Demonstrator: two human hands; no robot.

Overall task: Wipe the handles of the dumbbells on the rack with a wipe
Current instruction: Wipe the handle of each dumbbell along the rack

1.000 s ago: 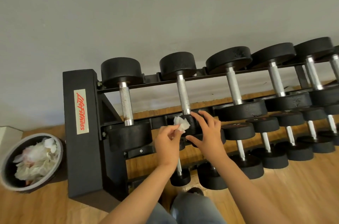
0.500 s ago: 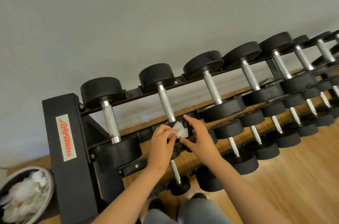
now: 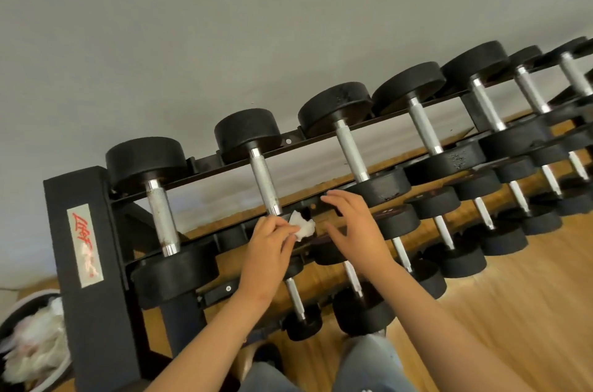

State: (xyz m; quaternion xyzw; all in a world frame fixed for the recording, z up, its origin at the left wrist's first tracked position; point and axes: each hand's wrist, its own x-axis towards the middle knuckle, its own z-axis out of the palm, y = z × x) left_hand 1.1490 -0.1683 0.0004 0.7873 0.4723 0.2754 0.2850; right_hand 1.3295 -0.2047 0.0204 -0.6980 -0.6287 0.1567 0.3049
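**Item: wipe (image 3: pixel 303 226).** White, small, crumpled. Lies at the near rail of the rack's (image 3: pixel 64 199) top tier, just below the near end of the second handle (image 3: pixel 264 181) counted from the rack's labelled end post. Not on the handle yet, as far as I can see from here.

**Item: left grip (image 3: pixel 266 250).** Pinches the wipe at the fingertips, knuckles toward the rack.

**Item: right grip (image 3: pixel 356 224).** Released, fingers spread and a little curved, holding nothing. It hovers just beside the wipe, further from the end post.

**Item: first handle (image 3: pixel 162 218).** Next to the end post, with brownish marks near its lower end.

**Item: bin (image 3: pixel 29 298).** On the floor outside the end post, holding used white wipes.

**Risks, judged:**
- The pinch is shallow. A drag along the knurled metal could pull the wipe free, and it would drop through the lower tiers.
- The wad is small. Unless it is opened and wrapped round the bar, it would likely leave the far side untouched.
- The knurling may shred a damp wipe and leave lint.
- A sideways push could roll the dumbbell on its rails and nip fingers between neighbouring heads.
- The marks on the first handle may smear onto cleaner bars if one wipe serves all.
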